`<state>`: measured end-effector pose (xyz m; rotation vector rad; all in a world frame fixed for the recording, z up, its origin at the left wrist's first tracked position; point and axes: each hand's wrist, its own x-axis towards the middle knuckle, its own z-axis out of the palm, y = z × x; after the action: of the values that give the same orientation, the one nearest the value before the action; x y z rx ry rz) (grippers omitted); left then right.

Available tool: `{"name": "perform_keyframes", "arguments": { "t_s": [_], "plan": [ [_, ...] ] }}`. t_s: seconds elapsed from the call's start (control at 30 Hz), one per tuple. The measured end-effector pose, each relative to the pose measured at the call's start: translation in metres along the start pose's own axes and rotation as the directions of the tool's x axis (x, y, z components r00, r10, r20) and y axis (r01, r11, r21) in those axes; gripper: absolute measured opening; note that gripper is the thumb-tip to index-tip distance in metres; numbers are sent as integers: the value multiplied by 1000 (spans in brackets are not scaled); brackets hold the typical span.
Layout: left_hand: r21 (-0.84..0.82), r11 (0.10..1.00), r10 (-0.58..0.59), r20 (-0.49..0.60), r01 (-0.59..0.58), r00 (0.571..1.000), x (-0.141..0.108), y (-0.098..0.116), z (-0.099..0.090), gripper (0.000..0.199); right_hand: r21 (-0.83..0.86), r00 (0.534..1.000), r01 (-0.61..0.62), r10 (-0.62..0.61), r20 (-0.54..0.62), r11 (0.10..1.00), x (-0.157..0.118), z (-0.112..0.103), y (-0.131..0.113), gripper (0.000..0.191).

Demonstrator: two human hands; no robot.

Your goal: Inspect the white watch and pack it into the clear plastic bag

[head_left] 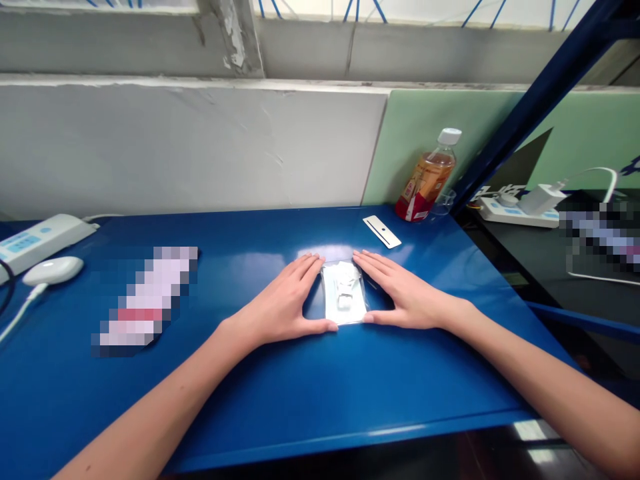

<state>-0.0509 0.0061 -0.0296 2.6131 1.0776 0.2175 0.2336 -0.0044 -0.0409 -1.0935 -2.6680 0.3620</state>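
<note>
A small clear plastic packet [333, 303] lies flat on the blue table, holding a pale card and a small white item whose kind I cannot make out. My left hand [285, 303] rests along the packet's left side, thumb stretched out near its lower left corner and fingertips by its upper left corner. On the opposite side is my right hand [403, 293], its thumb at the lower right corner and its fingers reaching past the upper right. Both hands are open, with the packet between them and neither closed around it.
A bottle [427, 177] with a white cap stands at the back right, near a flat white strip [382, 231]. To the left lie a pixelated phone-like object [155, 293], a white rounded device [54, 270] on a cable and a power strip [45, 243]. A blue metal post [525, 100] rises at right.
</note>
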Motion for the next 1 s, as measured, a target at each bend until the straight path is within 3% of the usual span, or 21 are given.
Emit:
{"name": "perform_keyframes", "arguments": {
  "t_s": [0.6, 0.8, 0.93, 1.0],
  "plan": [
    [29, 999, 20, 5, -20, 1000, -1, 3, -4, 99, 47, 999, -41, 42, -29, 998, -2, -2, -2, 97],
    [47, 998, 30, -32, -28, 999, -1, 0, -3, 75, 84, 983, -75, 88, -164, 994, 1, -3, -2, 64],
    [84, 995, -47, -110, 56, 993, 1, -3, -1, 54, 97, 961, -70, 93, -260, 993, 2, -3, -1, 36],
    [91, 993, -65, -134, 78, 989, 2, -5, 0, 54, 99, 952, -79, 104, -286, 992, 3, -3, 0, 24]
  ]
}}
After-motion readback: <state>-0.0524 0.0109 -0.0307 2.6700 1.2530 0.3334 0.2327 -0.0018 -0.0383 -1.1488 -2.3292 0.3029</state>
